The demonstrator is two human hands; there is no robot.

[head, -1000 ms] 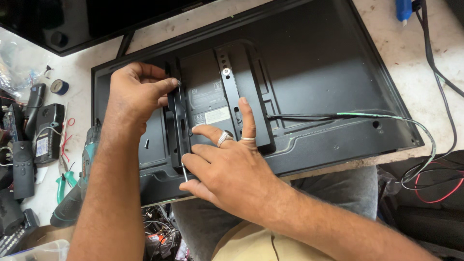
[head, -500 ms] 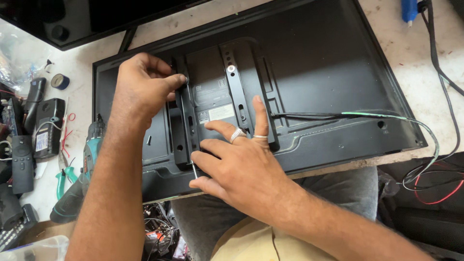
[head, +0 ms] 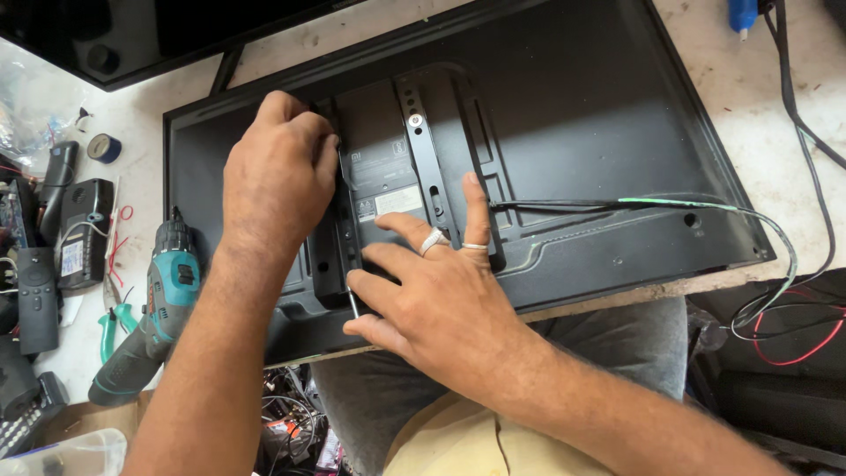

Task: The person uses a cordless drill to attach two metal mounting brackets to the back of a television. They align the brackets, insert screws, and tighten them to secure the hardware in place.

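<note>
Face down on the pale worktable [head: 617, 26] lies a flat black television back panel [head: 582, 115], its near edge over the person's lap. Two black slotted mounting brackets run up its raised middle section; the right bracket [head: 426, 163] shows in full, while the left bracket [head: 326, 264] is mostly under the left hand [head: 278, 172]. That hand is curled down over the upper part of the left bracket, fingers bent closed around its edge. The right hand [head: 432, 304] rests on the panel just below, ringed fingers spread across the label [head: 388, 204] and the right bracket; its thumb and lower fingers pinch a thin metal screwdriver shaft [head: 352, 301], which stands beside the lower end of the left bracket. Whether the tip sits in a screw cannot be told.

Right of the brackets, a black-and-green cable [head: 670, 207] trails off the panel's right edge toward red and black wires [head: 784, 339]. Left of the panel lie a teal cordless drill [head: 159, 300], green-handled pliers [head: 107, 330], a black remote [head: 37, 300] and a roll of tape [head: 104, 147]. Below the drill, at the picture's lower left corner, a clear plastic tub [head: 75, 451] shows; its contents are too blurred to tell.
</note>
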